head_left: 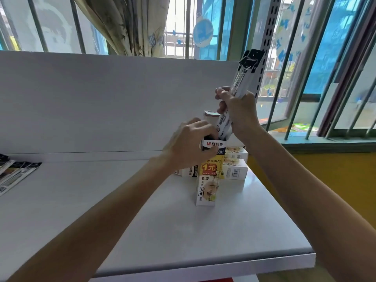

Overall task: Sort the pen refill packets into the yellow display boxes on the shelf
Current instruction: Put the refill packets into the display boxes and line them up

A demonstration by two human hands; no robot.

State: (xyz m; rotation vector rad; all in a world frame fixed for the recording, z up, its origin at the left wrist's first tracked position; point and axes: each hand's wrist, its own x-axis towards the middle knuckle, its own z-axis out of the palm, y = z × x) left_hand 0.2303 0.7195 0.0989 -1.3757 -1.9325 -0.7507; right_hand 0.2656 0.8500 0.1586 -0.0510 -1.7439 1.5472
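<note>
My right hand clamps a tilted bundle of refill packets, its lower end dipping into the open M&G box that my left hand grips just below. Under both hands, yellow display boxes sit stacked on the white shelf. Loose packets lie far out beyond my left hand.

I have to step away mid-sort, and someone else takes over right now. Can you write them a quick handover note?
Left hand grips the M&G box above the stacked display boxes.
Right hand holds a bundle of refill packets upright, with its lower end at that box's open top.
Done: no packets visibly seated yet.
Left: seat this bundle, then sort the loose packets at the left edge of the shelf.
</note>
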